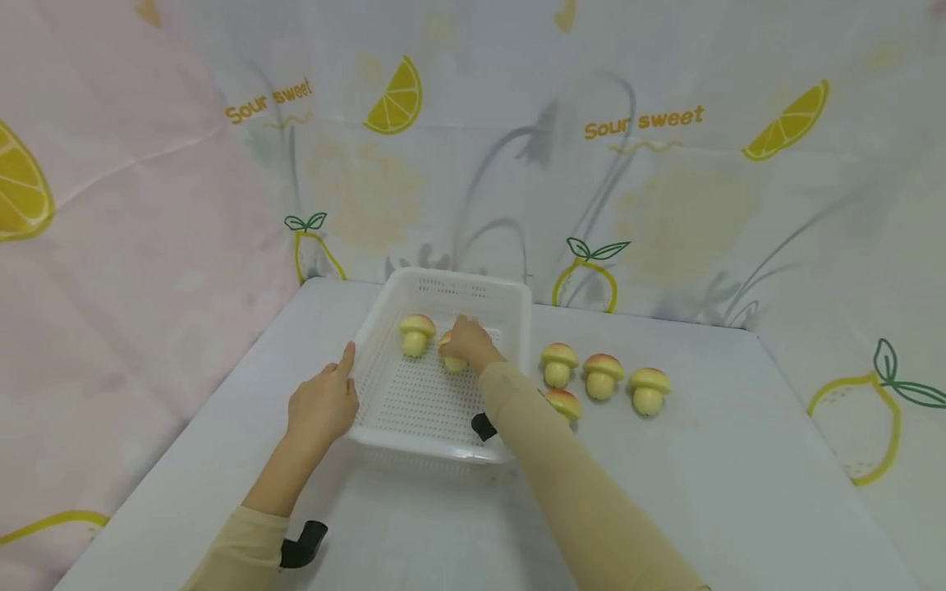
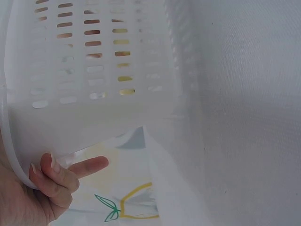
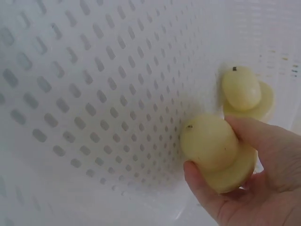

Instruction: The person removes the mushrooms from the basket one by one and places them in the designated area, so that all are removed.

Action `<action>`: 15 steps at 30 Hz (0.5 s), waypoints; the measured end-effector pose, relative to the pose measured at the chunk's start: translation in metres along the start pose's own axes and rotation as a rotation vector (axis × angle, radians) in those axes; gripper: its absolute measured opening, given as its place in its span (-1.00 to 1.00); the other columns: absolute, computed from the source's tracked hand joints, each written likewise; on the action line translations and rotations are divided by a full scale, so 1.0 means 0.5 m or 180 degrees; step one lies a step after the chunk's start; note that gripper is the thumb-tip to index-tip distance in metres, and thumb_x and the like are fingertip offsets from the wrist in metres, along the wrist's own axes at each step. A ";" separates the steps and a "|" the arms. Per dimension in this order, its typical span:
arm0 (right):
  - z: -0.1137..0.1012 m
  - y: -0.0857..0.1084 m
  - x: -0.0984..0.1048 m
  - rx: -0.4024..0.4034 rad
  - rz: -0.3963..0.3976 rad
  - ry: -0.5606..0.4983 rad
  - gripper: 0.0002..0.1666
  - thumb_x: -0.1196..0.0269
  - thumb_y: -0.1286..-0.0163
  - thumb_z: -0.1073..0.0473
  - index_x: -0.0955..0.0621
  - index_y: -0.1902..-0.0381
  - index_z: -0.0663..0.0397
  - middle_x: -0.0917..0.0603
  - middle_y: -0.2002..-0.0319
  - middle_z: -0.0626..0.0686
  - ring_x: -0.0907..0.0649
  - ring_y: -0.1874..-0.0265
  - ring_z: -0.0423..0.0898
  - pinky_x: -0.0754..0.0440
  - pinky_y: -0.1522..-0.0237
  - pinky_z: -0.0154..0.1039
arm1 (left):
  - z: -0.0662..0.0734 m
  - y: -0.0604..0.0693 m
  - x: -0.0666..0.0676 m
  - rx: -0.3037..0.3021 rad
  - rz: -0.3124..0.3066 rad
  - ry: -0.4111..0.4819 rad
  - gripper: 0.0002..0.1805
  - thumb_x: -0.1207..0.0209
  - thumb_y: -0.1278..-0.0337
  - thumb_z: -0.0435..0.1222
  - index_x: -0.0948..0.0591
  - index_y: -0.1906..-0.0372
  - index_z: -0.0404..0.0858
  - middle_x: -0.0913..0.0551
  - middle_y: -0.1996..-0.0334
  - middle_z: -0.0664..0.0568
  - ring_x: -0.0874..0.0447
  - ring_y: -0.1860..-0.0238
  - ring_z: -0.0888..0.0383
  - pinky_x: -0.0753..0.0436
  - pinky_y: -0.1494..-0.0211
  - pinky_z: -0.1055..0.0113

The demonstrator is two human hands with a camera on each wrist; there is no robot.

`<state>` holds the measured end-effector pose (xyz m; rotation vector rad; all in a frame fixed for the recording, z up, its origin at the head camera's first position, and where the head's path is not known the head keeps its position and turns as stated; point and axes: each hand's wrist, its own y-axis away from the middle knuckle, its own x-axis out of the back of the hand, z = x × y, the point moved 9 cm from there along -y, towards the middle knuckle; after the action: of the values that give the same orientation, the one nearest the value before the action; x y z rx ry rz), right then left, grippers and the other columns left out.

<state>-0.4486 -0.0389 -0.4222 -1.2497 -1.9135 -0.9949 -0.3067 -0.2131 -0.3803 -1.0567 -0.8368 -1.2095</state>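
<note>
A white perforated plastic basket [image 1: 421, 448] stands on the table. Inside it, my right hand [image 1: 475, 343] grips a toy mushroom [image 3: 210, 143] between thumb and fingers, its pale stem towards the right wrist camera and the cap partly hidden by the hand. Just left of it, a second mushroom [image 1: 416, 336] with a reddish-yellow cap rests on the basket floor. At the basket's left side, my left hand [image 1: 323, 404] holds the rim; in the left wrist view its fingers [image 2: 59, 181] curl beneath the edge while one finger points outward.
Right of the basket are several more mushrooms [image 1: 602, 377] on the white table [image 1: 665, 492]; one [image 1: 564, 404] is partly covered by the right sleeve. Behind and beside the table hangs a lemon-print cloth [image 1: 480, 164].
</note>
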 end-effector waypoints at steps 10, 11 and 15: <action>-0.014 0.004 0.003 0.0045 0.0042 -0.0469 -0.54 -0.25 -0.08 0.10 -0.50 0.11 0.26 -0.55 0.23 0.10 -0.56 0.35 -0.04 -0.63 0.34 -0.25 | 0.002 0.002 -0.005 -0.0019 -0.0024 0.0006 -0.41 0.05 -0.32 -0.42 -0.18 -0.42 -0.45 -0.58 0.08 -0.43 -0.25 0.76 0.15 -0.36 0.68 0.37; -0.023 0.003 0.004 0.0098 0.0041 -0.0471 -0.60 -0.26 -0.07 0.09 -0.51 0.20 0.24 -0.55 0.29 0.07 -0.55 0.39 -0.06 -0.63 0.38 -0.27 | 0.002 0.002 -0.004 -0.0026 -0.0017 0.0003 -0.41 0.05 -0.31 -0.42 -0.18 -0.41 -0.45 -0.58 0.10 -0.44 -0.24 0.76 0.15 -0.36 0.68 0.37; -0.057 -0.004 0.007 0.0220 -0.0004 -0.0510 -0.67 -0.33 -0.07 0.07 -0.50 0.35 0.18 -0.52 0.38 0.01 -0.58 0.43 -0.11 -0.68 0.40 -0.25 | 0.000 0.000 -0.001 -0.0036 0.0027 0.0016 -0.42 0.05 -0.31 -0.43 -0.19 -0.41 -0.46 -0.60 0.16 -0.41 -0.23 0.76 0.15 -0.35 0.69 0.36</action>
<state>-0.4488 -0.0624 -0.4051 -1.3226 -2.0525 -0.8437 -0.3066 -0.2131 -0.3806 -1.0652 -0.8217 -1.2106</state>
